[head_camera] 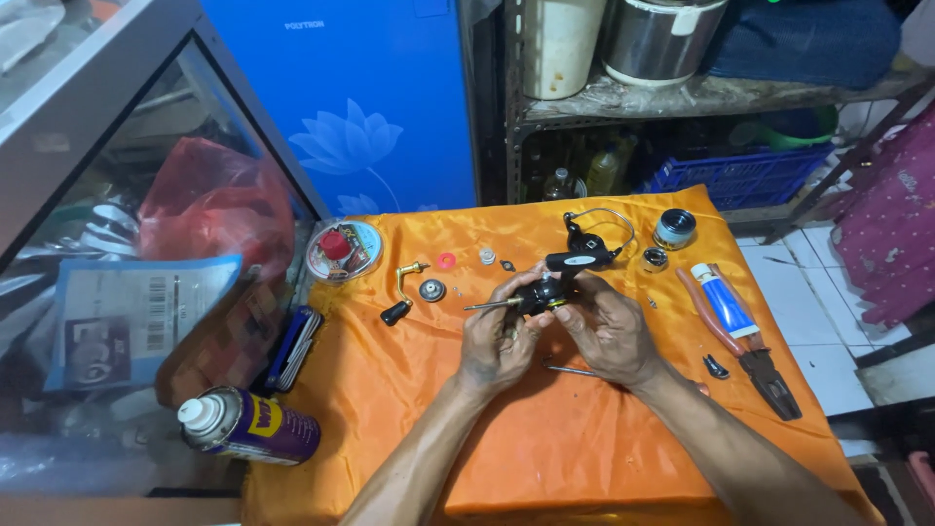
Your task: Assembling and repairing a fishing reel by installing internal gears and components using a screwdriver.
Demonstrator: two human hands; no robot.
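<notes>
Both hands met over the orange cloth [545, 438] — the left hand [497, 341] and right hand [609, 331] pinched a black fishing reel body [560, 278] between their fingertips, held just above the cloth. A crank handle [401, 292] lay left; pliers [750, 356] and a blue tube [723, 297] right.

orange cloth [545, 429], black reel [570, 263] (blue tube [723, 300])
</notes>
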